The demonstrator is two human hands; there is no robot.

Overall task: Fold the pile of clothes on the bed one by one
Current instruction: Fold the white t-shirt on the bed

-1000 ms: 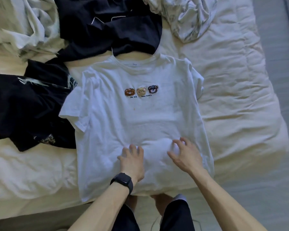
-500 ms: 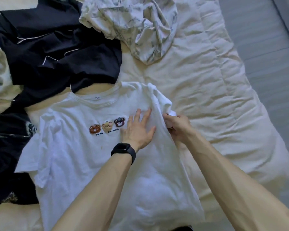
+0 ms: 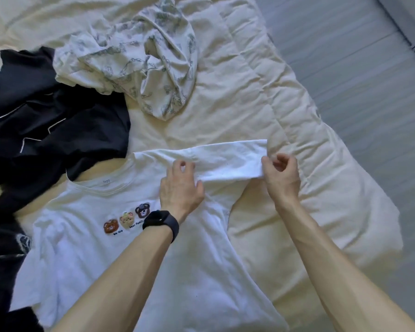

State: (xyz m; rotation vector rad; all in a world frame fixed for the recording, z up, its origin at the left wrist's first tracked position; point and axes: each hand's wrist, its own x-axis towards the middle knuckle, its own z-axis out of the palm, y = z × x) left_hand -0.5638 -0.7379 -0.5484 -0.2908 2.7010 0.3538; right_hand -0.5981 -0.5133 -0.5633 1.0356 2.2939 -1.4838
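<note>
- While the white T-shirt (image 3: 130, 271) lies face up on the near left of the bed (image 3: 297, 224), collar at the far side and hem toward the person, the head view shows its right-side sleeve (image 3: 230, 161) stretched sideways. The sleeve runs left to right from shoulder to cuff.
- The left hand (image 3: 180, 185), with a dark watch (image 3: 161, 222) on its wrist, rests on the shoulder where the sleeve joins the body. Its fingers are a little bent and press the cloth down, and it appears to grip nothing.
- The right hand (image 3: 282, 173) pinches the cuff end between thumb and fingers and holds it slightly off the bed. The two hands are apart, with the sleeve's length between them.
- The shirt's long axis runs near to far and the sleeve lies across it, so the body of the shirt is all to the left of the right hand.
- My judgement is that the sleeve is about to be folded in. The right hand has the free end and would carry it leftward over the chest, toward the bear print (image 3: 127, 219), while the left hand marks the crease.
- Black clothes (image 3: 58, 130) lie heaped at the far left, touching the shirt's left side. A crumpled patterned garment (image 3: 139, 68) lies farther off, apart from the sleeve.
</note>
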